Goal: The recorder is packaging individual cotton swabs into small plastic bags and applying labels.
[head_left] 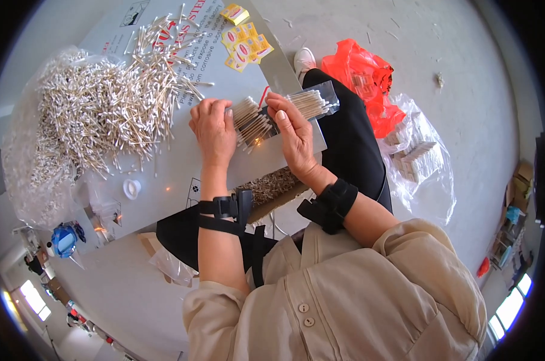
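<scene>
- White-tipped, pale-stemmed cotton swabs in a loose bundle [252,123] lie on the grey worktop [158,201], between both hands.
- The left hand [217,135] curls its fingers at the bundle's left side — whether they clamp it, I cannot tell.
- The right hand [296,135] bends its fingers near a thin red strip [263,97]; their grip is unclear.
- Done, apparently: swabs in a clear plastic sleeve [331,92]; white packs [414,157] on the floor.
- Left: a large loose swab heap [98,102] and yellow printed cards [257,48].

Left hand [216,135] arches downward, right hand [293,133] tilts sideways, both with fingers [207,108] bent.
</scene>
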Motion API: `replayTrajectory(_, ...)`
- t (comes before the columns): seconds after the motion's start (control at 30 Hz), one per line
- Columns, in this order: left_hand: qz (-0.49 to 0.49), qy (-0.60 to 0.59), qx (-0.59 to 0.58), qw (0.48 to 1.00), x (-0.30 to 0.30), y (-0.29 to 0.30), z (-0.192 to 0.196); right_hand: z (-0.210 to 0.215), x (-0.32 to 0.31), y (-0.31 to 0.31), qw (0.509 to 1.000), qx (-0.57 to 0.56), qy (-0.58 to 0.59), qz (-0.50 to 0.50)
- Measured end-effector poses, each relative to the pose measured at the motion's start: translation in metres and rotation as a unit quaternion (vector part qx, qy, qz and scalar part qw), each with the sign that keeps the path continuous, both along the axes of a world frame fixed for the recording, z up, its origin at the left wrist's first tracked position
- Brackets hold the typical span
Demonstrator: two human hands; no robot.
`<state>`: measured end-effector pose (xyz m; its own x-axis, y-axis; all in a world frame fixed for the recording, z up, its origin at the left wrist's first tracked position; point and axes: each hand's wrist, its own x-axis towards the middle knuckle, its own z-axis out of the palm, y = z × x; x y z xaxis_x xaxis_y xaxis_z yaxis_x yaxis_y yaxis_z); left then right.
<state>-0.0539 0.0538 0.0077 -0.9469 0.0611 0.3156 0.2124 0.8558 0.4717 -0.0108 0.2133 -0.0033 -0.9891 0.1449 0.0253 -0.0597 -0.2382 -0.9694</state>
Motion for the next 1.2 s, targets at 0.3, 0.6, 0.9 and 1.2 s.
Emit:
replayTrajectory(0.3,-0.076,-0.059,-0.004,0.995,0.018,-0.002,0.000,0.000,0.004,0.005,1.000,0.017,-0.003,-0.004)
replayTrajectory(0.6,0.113,0.028,0.464,0.878,0.061,0.042,-0.017,0.002,-0.025,-0.001,0.996,0.064,0.026,0.063)
replayTrajectory(0.9,0.074,-0.002,0.497,0.865,0.034,0.049,-0.018,-0.007,-0.022,-0.007,0.998,0.044,0.031,0.043)
replayTrajectory(1.2,0.039,-0.019,0.544,0.838,0.026,0.043,-0.018,-0.003,-0.021,-0.007,0.998,0.052,0.021,0.029)
